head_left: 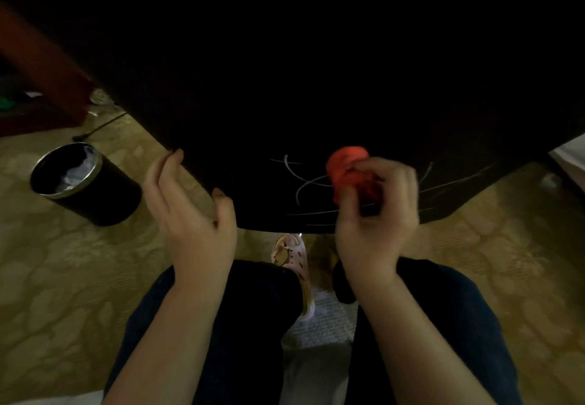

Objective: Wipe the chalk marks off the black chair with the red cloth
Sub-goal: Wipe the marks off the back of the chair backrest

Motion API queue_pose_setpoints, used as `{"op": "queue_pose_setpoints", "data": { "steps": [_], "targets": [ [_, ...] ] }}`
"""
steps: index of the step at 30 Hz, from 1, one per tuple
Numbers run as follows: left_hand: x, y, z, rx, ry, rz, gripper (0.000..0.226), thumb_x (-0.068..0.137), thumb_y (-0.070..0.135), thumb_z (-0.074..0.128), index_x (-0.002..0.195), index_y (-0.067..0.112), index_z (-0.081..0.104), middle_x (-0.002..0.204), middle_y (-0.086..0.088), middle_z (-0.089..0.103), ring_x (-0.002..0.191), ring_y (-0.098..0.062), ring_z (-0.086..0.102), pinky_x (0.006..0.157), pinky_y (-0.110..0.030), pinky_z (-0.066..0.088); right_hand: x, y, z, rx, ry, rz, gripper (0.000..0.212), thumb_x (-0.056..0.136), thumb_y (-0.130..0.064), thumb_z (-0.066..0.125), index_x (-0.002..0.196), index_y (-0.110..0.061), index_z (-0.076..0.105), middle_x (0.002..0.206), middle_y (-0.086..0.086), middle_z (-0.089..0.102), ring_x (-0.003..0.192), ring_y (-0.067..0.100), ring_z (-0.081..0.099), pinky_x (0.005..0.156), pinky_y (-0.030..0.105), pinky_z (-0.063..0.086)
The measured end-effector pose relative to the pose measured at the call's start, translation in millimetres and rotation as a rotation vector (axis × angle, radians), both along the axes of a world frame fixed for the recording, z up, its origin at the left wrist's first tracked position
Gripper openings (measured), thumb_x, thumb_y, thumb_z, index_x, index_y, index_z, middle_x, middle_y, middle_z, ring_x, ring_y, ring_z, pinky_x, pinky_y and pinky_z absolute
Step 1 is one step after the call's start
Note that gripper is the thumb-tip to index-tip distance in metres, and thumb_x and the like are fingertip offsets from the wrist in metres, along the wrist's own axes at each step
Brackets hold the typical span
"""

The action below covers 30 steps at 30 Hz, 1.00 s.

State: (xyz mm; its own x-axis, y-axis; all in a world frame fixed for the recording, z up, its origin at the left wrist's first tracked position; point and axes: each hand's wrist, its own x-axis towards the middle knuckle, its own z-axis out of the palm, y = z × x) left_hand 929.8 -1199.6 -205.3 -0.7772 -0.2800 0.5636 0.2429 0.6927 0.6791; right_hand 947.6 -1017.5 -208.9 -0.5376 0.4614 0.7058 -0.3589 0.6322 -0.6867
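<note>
Over the near edge of the black chair [316, 88] my right hand [376, 214] bunches the red cloth [346, 164] in curled fingers, above the chalk marks [304, 183]; I cannot tell whether it touches the seat. My left hand [190, 202] steadies the chair's corner, fingers straight and together, thumb apart. As I judge it, so tight a wad covers little and may smear chalk or miss the faint lines to the right. A hard push could shift the chair if the left hand slips. The wad pokes out of the fist away from me and slightly left, its long axis along that line.
</note>
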Motion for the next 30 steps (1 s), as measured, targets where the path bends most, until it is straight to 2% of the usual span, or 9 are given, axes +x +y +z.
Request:
{"op": "queue_pose_setpoints", "data": {
  "steps": [2, 4, 7, 10, 13, 17, 22, 26, 30],
  "targets": [
    [-1.7, -2.9, -0.2, 0.015, -0.019, 0.009, 0.059, 0.088, 0.002, 0.060, 0.143, 0.002, 0.037, 0.146, -0.015, 0.035, 0.138, -0.023, 0.035, 0.113, -0.047, 0.035, -2.6, 5.1, 0.2, 0.049, 0.026, 0.024, 0.032, 0.075, 0.016, 0.065, 0.099, -0.006, 0.062, 0.101, 0.008, 0.058, 0.096, 0.012, 0.053, 0.083, 0.017, 0.043],
    [-2.3, -4.4, -0.4, 0.024, -0.026, 0.013, 0.060, 0.088, 0.004, 0.059, 0.144, 0.003, 0.036, 0.148, -0.015, 0.034, 0.140, -0.023, 0.033, 0.115, -0.045, 0.034, -2.2, 23.8, 0.9, 0.015, 0.077, -0.032, 0.036, 0.077, 0.012, 0.061, 0.103, -0.013, 0.057, 0.103, -0.004, 0.053, 0.093, 0.021, 0.056, 0.076, 0.032, 0.049],
    [-2.1, -3.4, -0.6, 0.047, -0.056, 0.017, 0.062, 0.089, 0.006, 0.058, 0.146, 0.005, 0.033, 0.152, -0.010, 0.032, 0.144, -0.018, 0.029, 0.117, -0.041, 0.031, 1.4, 51.4, 2.0, -0.162, 0.094, -0.178, 0.035, 0.083, 0.006, 0.057, 0.102, -0.023, 0.051, 0.102, 0.013, 0.055, 0.086, 0.029, 0.057, 0.066, 0.046, 0.050],
    [-1.7, -2.4, 0.9, 0.129, -0.083, -0.009, 0.063, 0.090, 0.008, 0.059, 0.147, 0.009, 0.032, 0.152, -0.004, 0.034, 0.143, -0.011, 0.032, 0.118, -0.037, 0.030, 2.6, 55.6, 4.3, -0.374, 0.101, -0.236, 0.034, 0.086, 0.001, 0.058, 0.101, -0.027, 0.047, 0.102, 0.016, 0.053, 0.086, 0.024, 0.055, 0.069, 0.047, 0.050],
    [-2.4, -1.8, 5.7, 0.323, -0.138, -0.081, 0.067, 0.092, 0.009, 0.057, 0.151, 0.015, 0.026, 0.150, 0.004, 0.039, 0.139, -0.002, 0.036, 0.118, -0.032, 0.032, 2.4, 32.6, -3.3, -0.173, 0.057, -0.165, 0.037, 0.081, 0.008, 0.061, 0.102, -0.020, 0.052, 0.102, 0.008, 0.055, 0.090, 0.025, 0.058, 0.075, 0.041, 0.052],
    [-6.1, -5.9, 6.4, 0.395, -0.247, -0.144, 0.076, 0.094, 0.014, 0.059, 0.156, 0.031, 0.018, 0.155, 0.016, 0.033, 0.141, 0.006, 0.030, 0.116, -0.027, 0.030, 3.1, 6.1, -7.3, 0.044, -0.048, 0.040, 0.029, 0.077, 0.013, 0.070, 0.099, -0.005, 0.065, 0.099, 0.008, 0.061, 0.094, 0.012, 0.056, 0.083, 0.015, 0.045],
    [-7.7, -8.8, 5.2, 0.513, -0.243, -0.212, 0.076, 0.094, 0.010, 0.059, 0.156, 0.031, 0.020, 0.155, 0.019, 0.032, 0.141, 0.007, 0.029, 0.115, -0.025, 0.027, 6.2, 50.2, 1.8, -0.066, 0.068, -0.171, 0.027, 0.084, 0.007, 0.061, 0.105, -0.007, 0.057, 0.104, 0.011, 0.057, 0.091, 0.028, 0.059, 0.072, 0.038, 0.052],
    [-6.4, -10.7, 6.8, 0.553, -0.211, -0.195, 0.071, 0.091, 0.015, 0.059, 0.153, 0.026, 0.028, 0.151, 0.016, 0.040, 0.138, 0.006, 0.035, 0.116, -0.026, 0.030, 3.5, 61.2, 11.8, -0.316, 0.148, -0.229, 0.026, 0.087, 0.004, 0.058, 0.106, -0.012, 0.050, 0.104, 0.009, 0.054, 0.088, 0.020, 0.056, 0.071, 0.027, 0.048],
    [-5.4, -8.8, 7.9, 0.556, -0.200, -0.179, 0.069, 0.089, 0.025, 0.058, 0.153, 0.022, 0.030, 0.147, 0.014, 0.044, 0.136, 0.003, 0.040, 0.116, -0.039, 0.035, 2.6, 30.4, 3.9, -0.095, 0.073, -0.159, 0.024, 0.084, 0.004, 0.063, 0.106, -0.002, 0.059, 0.105, 0.010, 0.058, 0.093, 0.027, 0.061, 0.077, 0.034, 0.052]
  ]
}}
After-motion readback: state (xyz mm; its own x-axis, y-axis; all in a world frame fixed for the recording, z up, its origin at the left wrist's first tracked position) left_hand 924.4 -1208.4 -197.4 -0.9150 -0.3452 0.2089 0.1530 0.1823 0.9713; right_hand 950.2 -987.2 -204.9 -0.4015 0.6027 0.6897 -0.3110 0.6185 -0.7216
